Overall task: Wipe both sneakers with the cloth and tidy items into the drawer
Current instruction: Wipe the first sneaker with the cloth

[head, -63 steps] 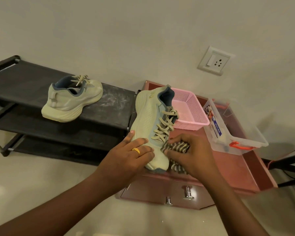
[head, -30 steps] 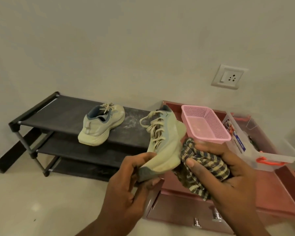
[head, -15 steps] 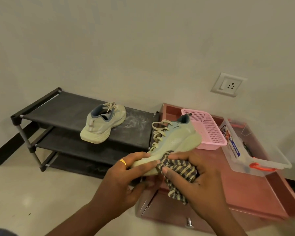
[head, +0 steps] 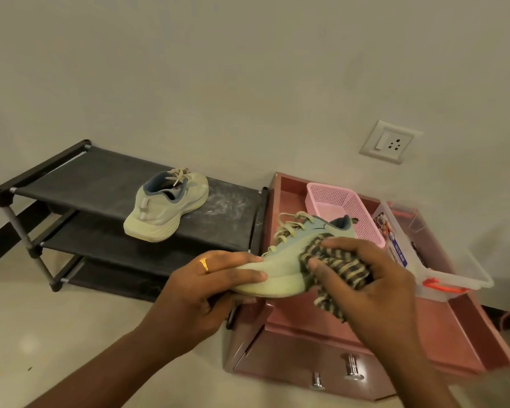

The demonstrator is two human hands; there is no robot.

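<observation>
wiping step, first sneaker (head: 280, 270): left hand (head: 206, 290) clamps its toe over the drawer's (head: 465, 337) nine o'clock edge, right hand (head: 377, 287) grips the cloth (head: 339, 262) bunched against its side. second sneaker (head: 168, 207) waits at ten o'clock on the rack (head: 86, 184); next up, probably a swap.
</observation>
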